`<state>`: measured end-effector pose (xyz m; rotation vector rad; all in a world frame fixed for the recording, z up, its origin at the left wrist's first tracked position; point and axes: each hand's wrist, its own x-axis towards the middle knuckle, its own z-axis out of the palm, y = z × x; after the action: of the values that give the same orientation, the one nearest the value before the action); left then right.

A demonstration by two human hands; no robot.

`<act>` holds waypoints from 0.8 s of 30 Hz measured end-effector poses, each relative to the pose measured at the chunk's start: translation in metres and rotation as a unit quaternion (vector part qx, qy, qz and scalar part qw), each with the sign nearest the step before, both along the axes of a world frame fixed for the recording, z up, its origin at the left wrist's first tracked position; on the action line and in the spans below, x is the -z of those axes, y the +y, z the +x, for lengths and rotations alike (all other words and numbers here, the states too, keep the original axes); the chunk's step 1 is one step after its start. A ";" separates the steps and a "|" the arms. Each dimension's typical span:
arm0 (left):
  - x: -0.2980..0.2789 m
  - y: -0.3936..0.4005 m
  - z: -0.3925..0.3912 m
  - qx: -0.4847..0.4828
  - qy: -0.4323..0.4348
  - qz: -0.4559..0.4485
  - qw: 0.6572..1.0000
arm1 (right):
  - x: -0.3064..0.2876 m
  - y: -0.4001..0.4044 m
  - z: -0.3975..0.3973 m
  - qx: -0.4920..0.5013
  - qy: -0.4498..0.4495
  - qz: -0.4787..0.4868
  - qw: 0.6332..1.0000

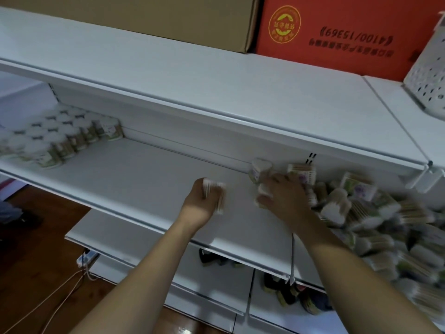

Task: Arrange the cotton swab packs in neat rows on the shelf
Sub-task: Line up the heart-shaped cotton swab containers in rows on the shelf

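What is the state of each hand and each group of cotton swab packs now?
left hand: grips one pack
right hand: grips a pack at the heap's edge
arranged packs: upright, in rows, shelf's left end
loose packs: jumbled heap, right end

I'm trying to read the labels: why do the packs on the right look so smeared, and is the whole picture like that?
Head view: motion blur smears the loose pile of packs and the right hand; the left hand gripping a pack is softer too. The neat rows far left are hazy, and the wide lens bends the shelf edge.
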<state>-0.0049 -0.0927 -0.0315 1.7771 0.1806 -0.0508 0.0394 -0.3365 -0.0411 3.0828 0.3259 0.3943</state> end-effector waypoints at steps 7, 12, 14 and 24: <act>-0.011 0.017 0.000 -0.008 0.001 -0.093 0.996 | -0.031 0.062 -0.035 -0.003 0.011 0.460 0.888; -0.024 0.069 0.001 0.006 -0.005 -0.121 0.993 | -0.048 0.148 -0.042 0.023 0.077 0.509 0.857; -0.029 0.098 -0.002 0.015 -0.001 -0.145 0.989 | -0.051 0.186 -0.042 0.035 0.109 0.524 0.844; -0.020 0.225 0.003 -0.078 -0.025 -0.047 0.995 | -0.042 0.361 -0.044 0.129 0.018 0.610 0.781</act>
<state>-0.0019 0.1322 -0.0111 1.6631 0.2761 0.0968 -0.0041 0.0247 0.0005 4.2617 -0.6610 0.7738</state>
